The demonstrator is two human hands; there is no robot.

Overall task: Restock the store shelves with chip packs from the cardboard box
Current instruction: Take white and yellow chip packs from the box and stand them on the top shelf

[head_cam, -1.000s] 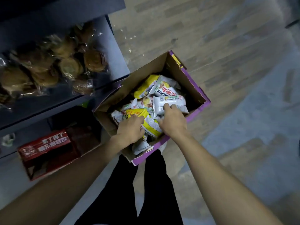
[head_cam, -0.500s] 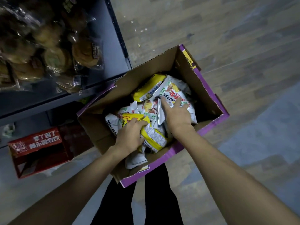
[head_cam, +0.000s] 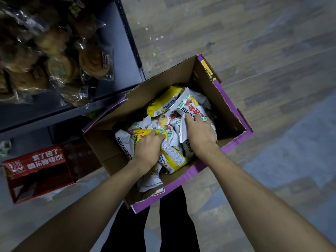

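Note:
An open cardboard box (head_cam: 227, 99) with purple outer sides stands on the floor, filled with several yellow and white chip packs. My left hand (head_cam: 147, 148) reaches into the box and grips a yellow chip pack (head_cam: 172, 158) near the front. My right hand (head_cam: 199, 132) curls around a white chip pack (head_cam: 190, 108) with red print in the middle of the box. Another yellow pack (head_cam: 161, 101) lies toward the back of the box. Both forearms stretch down from the lower corners.
A dark metal shelf (head_cam: 118, 40) at the upper left holds wrapped pastries (head_cam: 94, 60). A red carton (head_cam: 36, 170) with white lettering sits on the lowest shelf level. Wood-pattern floor (head_cam: 254, 42) spreads to the right. Dark trousers (head_cam: 172, 224) show below the box.
The view has drawn closer to the box and shelf. Both hands stay inside the box; my right hand has slid from the pack's edge further onto the white pack.

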